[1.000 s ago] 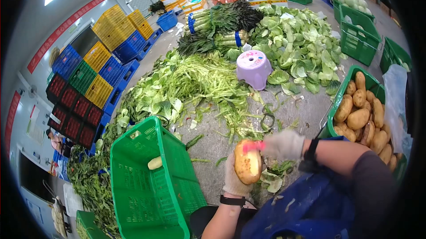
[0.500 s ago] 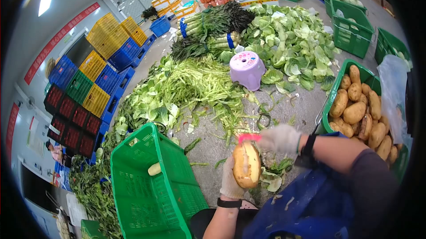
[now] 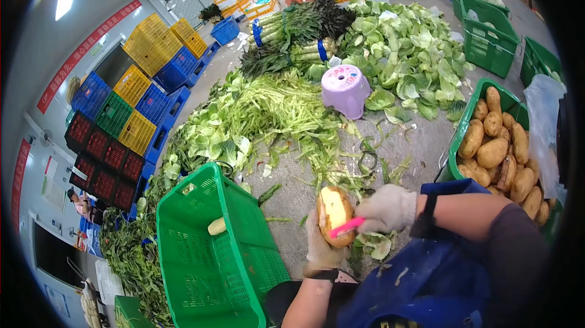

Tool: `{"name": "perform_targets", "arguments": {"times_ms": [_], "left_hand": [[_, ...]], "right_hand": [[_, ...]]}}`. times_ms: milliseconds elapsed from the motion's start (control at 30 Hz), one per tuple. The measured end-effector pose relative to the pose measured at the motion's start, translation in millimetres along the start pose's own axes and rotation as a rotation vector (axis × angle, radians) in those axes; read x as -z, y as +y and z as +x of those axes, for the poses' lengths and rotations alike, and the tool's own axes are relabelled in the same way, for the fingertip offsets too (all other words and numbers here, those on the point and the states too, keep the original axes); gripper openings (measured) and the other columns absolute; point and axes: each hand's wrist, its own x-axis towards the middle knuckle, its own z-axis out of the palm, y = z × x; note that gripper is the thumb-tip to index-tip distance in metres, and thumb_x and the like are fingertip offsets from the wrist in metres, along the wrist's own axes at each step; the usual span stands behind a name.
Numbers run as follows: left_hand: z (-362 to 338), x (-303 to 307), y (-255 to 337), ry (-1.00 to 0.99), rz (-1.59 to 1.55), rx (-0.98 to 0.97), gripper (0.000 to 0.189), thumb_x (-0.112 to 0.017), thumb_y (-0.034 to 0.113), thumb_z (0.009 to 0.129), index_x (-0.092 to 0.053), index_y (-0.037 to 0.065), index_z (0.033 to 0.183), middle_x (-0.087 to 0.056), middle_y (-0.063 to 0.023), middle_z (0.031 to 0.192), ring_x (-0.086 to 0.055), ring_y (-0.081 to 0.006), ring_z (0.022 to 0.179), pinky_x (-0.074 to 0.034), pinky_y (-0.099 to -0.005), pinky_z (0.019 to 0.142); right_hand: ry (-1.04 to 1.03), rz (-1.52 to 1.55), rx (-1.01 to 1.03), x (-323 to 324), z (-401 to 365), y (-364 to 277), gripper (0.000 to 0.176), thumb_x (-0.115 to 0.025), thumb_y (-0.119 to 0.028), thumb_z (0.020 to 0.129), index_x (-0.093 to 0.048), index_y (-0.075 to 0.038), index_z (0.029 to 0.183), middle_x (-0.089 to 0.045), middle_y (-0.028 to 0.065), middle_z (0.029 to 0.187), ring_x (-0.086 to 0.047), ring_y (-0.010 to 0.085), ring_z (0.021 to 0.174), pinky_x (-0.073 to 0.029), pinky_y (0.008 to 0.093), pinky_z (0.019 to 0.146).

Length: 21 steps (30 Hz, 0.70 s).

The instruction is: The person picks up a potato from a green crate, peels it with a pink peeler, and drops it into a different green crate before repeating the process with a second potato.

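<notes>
My gloved left hand (image 3: 321, 244) is closed around a partly peeled potato (image 3: 335, 206), its pale yellow flesh showing in a broad strip between patches of brown skin. A pink peeler (image 3: 347, 227) is gripped in my gloved right hand (image 3: 385, 209), and its head lies against the lower part of the potato. Left of my hands stands a green crate (image 3: 244, 230), tipped in view, with one peeled potato (image 3: 217, 226) inside. To the right, a green crate (image 3: 452, 160) holds several unpeeled potatoes (image 3: 492, 152).
Heaps of green peelings (image 3: 286, 114) and cabbage leaves (image 3: 402, 53) cover the floor ahead. Among them stands a purple stool (image 3: 345, 91). Bundled leafy stems (image 3: 298, 29) lie behind. Stacked crates (image 3: 131, 105) line the left, where a person (image 3: 85, 206) appears. A plastic bag (image 3: 542, 127) hangs at right.
My right hand has drawn the peeler down along the potato, from its top to its lower part. More yellow flesh faces me now, and the potato has turned slightly. The view has shifted a little.
</notes>
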Motion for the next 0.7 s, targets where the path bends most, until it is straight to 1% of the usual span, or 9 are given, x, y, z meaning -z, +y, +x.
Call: {"name": "perform_targets", "arguments": {"times_ms": [100, 200, 233, 367, 400, 467, 533, 600, 700], "left_hand": [[1.0, 3.0, 1.2, -0.206, 0.043, 0.033, 0.052, -0.037, 0.049, 0.091, -0.053, 0.007, 0.117, -0.063, -0.0164, 0.095, -0.064, -0.0288, 0.081, -0.056, -0.041, 0.069], [3.0, -2.4, 3.8, -0.196, 0.126, 0.062, 0.051, -0.039, 0.049, 0.091, -0.053, 0.007, 0.117, -0.063, -0.0161, 0.097, -0.064, -0.0287, 0.083, -0.056, -0.0417, 0.07], [-2.5, -8.9, 0.8, -0.113, 0.149, 0.031, 0.05, -0.04, 0.048, 0.091, -0.053, 0.008, 0.118, -0.063, -0.0155, 0.098, -0.064, -0.0288, 0.084, -0.056, -0.0424, 0.071], [5.3, 1.4, -2.8, -0.127, 0.197, 0.033, 0.05, -0.039, 0.047, 0.091, -0.053, 0.008, 0.119, -0.064, -0.014, 0.099, -0.065, -0.0283, 0.085, -0.056, -0.0441, 0.073], [6.2, 0.6, 0.0, -0.133, 0.201, 0.027, 0.05, -0.039, 0.047, 0.091, -0.053, 0.008, 0.119, -0.064, -0.014, 0.099, -0.065, -0.0283, 0.085, -0.056, -0.0441, 0.073], [4.2, 3.6, -2.1, -0.18, 0.145, 0.066, 0.049, -0.037, 0.046, 0.092, -0.054, 0.008, 0.118, -0.064, -0.0157, 0.098, -0.065, -0.029, 0.083, -0.056, -0.0444, 0.073], [1.6, 4.5, -6.8, -0.185, 0.131, 0.084, 0.049, -0.036, 0.046, 0.092, -0.053, 0.008, 0.118, -0.064, -0.0162, 0.098, -0.065, -0.0291, 0.082, -0.056, -0.0443, 0.072], [4.9, 1.3, -3.2, -0.221, 0.103, 0.07, 0.05, -0.033, 0.046, 0.092, -0.053, 0.007, 0.118, -0.064, -0.0172, 0.097, -0.065, -0.0291, 0.08, -0.056, -0.0439, 0.072], [2.7, 11.8, -4.2, -0.165, -0.009, 0.065, 0.058, -0.037, 0.056, 0.09, -0.053, 0.008, 0.118, -0.063, -0.0171, 0.098, -0.064, -0.0294, 0.078, -0.055, -0.0429, 0.072]], "right_hand": [[0.187, 0.062, -0.472, 4.6, 14.7, 28.1, 0.035, -0.049, -0.047, 0.09, -0.059, -0.014, 0.093, -0.062, 0.0125, 0.077, -0.062, 0.0327, 0.073, -0.049, 0.0406, 0.064], [0.222, 0.054, -0.218, 8.6, 1.9, 15.7, 0.038, -0.047, -0.048, 0.091, -0.059, -0.012, 0.094, -0.063, 0.0134, 0.078, -0.062, 0.0337, 0.073, -0.049, 0.0417, 0.065], [0.049, 0.005, -0.144, 12.8, 2.2, 4.8, 0.04, -0.047, -0.049, 0.091, -0.059, -0.011, 0.093, -0.062, 0.0141, 0.076, -0.062, 0.034, 0.072, -0.049, 0.0424, 0.065], [0.211, 0.011, -0.472, 14.7, 9.0, 24.0, 0.037, -0.046, -0.047, 0.092, -0.058, -0.012, 0.093, -0.062, 0.0139, 0.075, -0.062, 0.0346, 0.072, -0.049, 0.0417, 0.065], [0.218, 0.007, -0.467, 16.2, 8.9, 20.9, 0.037, -0.046, -0.047, 0.092, -0.058, -0.012, 0.093, -0.062, 0.0139, 0.075, -0.062, 0.0346, 0.072, -0.049, 0.0417, 0.065], [0.129, 0.06, -0.154, 13.5, 0.6, 7.0, 0.037, -0.046, -0.045, 0.092, -0.059, -0.011, 0.091, -0.062, 0.0147, 0.076, -0.061, 0.0351, 0.071, -0.049, 0.042, 0.064], [0.226, 0.068, -0.19, -1.7, 1.0, 21.2, 0.036, -0.049, -0.045, 0.091, -0.059, -0.011, 0.089, -0.06, 0.0146, 0.071, -0.062, 0.0335, 0.068, -0.048, 0.0415, 0.061], [0.255, 0.195, -0.466, 9.2, 6.8, 32.9, 0.033, -0.046, -0.043, 0.093, -0.057, -0.012, 0.092, -0.061, 0.0153, 0.074, -0.062, 0.0347, 0.073, -0.049, 0.042, 0.064], [0.154, 0.088, -0.191, 10.0, 1.1, 4.1, 0.034, -0.047, -0.043, 0.093, -0.058, -0.012, 0.09, -0.061, 0.0152, 0.073, -0.062, 0.0328, 0.071, -0.049, 0.0416, 0.063]]}}
